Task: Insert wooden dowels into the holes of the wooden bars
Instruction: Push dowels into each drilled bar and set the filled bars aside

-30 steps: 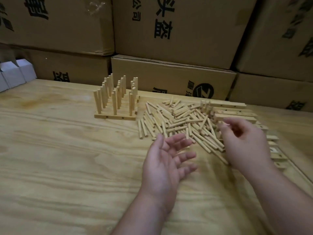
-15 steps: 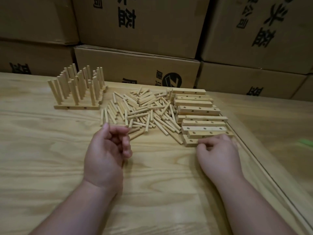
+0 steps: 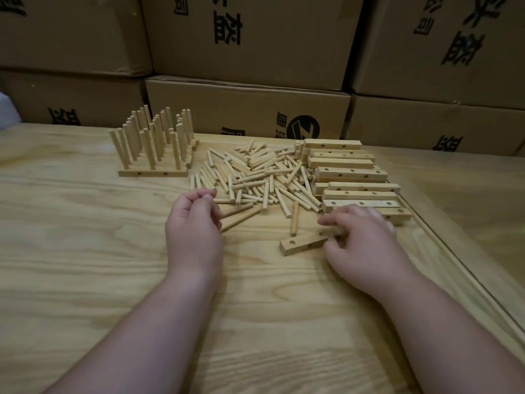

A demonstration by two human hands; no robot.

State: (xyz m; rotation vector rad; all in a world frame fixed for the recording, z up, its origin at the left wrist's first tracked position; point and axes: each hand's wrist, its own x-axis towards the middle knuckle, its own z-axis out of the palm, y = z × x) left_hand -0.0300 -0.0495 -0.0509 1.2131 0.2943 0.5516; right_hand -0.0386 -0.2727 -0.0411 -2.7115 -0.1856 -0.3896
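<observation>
A pile of loose wooden dowels (image 3: 255,177) lies at the middle of the table. To its right are stacked wooden bars (image 3: 352,174) with holes. My right hand (image 3: 363,245) grips one end of a single bar (image 3: 301,243), which lies flat on the table in front of the stack with its holes facing up and to the side. A lone dowel (image 3: 294,217) lies just beyond that bar. My left hand (image 3: 196,223) has its fingers curled at the pile's near left edge; I see no dowel in them. Finished bars with upright dowels (image 3: 153,143) stand at the back left.
Stacked cardboard boxes (image 3: 247,109) wall off the back of the table. A seam or raised strip (image 3: 454,251) runs diagonally along the right side of the wooden tabletop (image 3: 85,265). A white object (image 3: 7,109) shows at the far left edge.
My right hand has taken a bar from the near end of the stack and drawn it toward me. My left hand has gone from open to curled at the dowel pile's edge.
</observation>
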